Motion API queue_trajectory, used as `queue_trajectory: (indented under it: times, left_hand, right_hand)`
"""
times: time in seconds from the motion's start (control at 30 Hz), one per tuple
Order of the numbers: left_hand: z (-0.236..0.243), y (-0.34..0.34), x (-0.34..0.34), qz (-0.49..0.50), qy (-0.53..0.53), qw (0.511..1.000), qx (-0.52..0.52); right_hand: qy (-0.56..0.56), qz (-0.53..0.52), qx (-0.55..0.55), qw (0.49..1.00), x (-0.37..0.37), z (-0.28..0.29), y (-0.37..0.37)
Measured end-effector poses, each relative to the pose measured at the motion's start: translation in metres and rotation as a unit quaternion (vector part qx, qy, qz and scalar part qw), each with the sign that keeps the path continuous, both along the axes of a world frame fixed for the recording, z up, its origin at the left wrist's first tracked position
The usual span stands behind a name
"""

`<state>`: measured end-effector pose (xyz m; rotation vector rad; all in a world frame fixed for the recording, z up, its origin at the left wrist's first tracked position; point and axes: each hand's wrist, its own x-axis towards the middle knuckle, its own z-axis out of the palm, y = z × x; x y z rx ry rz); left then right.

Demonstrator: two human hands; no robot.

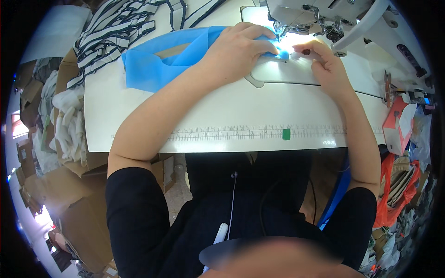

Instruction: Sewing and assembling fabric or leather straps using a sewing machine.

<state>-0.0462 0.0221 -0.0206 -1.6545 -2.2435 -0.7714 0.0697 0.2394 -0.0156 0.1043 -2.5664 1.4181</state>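
Note:
A piece of light blue fabric lies folded in a loop on the white sewing table, and its right end runs to the sewing machine's needle area. My left hand rests over this end, thumb and fingers closed on the cloth just left of the needle. To the right of the needle is my right hand, its index finger reaching toward the cloth's edge. Its thumb stands apart from that finger, and I see nothing between them. Bright lamp glare washes out the stitching spot and the fingertips there.
The sewing machine head overhangs the far right. Striped black-and-white strips heap at the far left. A ruler scale with a green mark follows the front edge. Cardboard boxes stand left; a red bag hangs right.

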Motion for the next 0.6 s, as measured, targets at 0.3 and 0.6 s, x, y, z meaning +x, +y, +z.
queue_trajectory:
  times: [0.3,0.6]
  left_hand:
    - [0.002,0.0,0.0,-0.002,-0.009,1.0,-0.005]
    - [0.002,-0.003,0.0,0.007,-0.002,1.0,-0.007]
  right_hand:
    - [-0.091,-0.026,0.003,0.996,-0.003,-0.002,0.018]
    - [-0.025,-0.003,0.051,0.998,-0.001,0.007,0.001]
